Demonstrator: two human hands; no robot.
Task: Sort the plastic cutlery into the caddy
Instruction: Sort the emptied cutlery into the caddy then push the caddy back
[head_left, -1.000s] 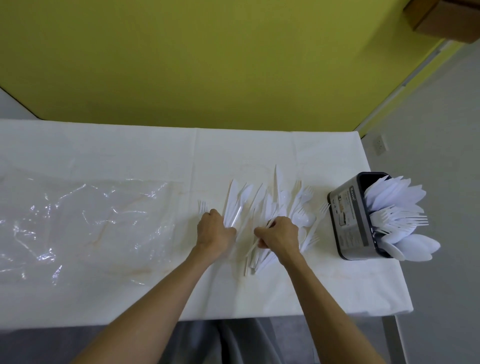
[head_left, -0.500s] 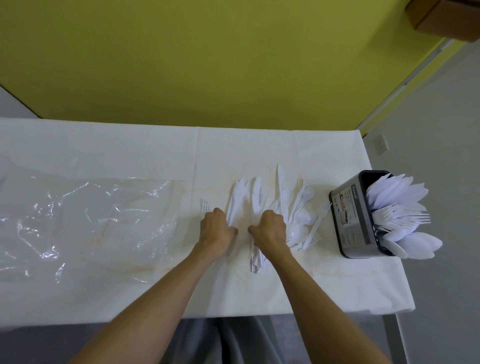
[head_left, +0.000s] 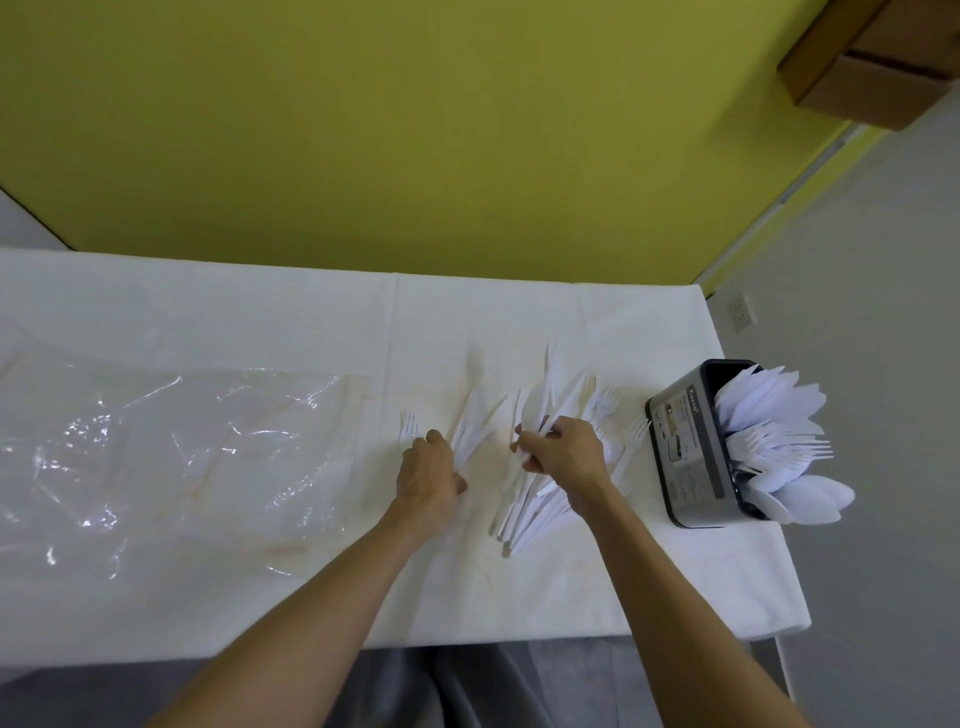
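I am pinching cutlery (head_left: 525, 501) from the pile mid-desk (head_left: 467, 322) with my right hand (head_left: 566, 457), palm down. My left hand (head_left: 428, 478) is curling knuckles-up just left, grip unclear. The caddy (head_left: 685, 447) is lying at the right edge.

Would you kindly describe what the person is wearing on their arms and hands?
Nothing shows: the left hand and right hand are ungloved, the left arm and right arm bare to the frame's edge, with no sleeve, watch, bracelet or ring.
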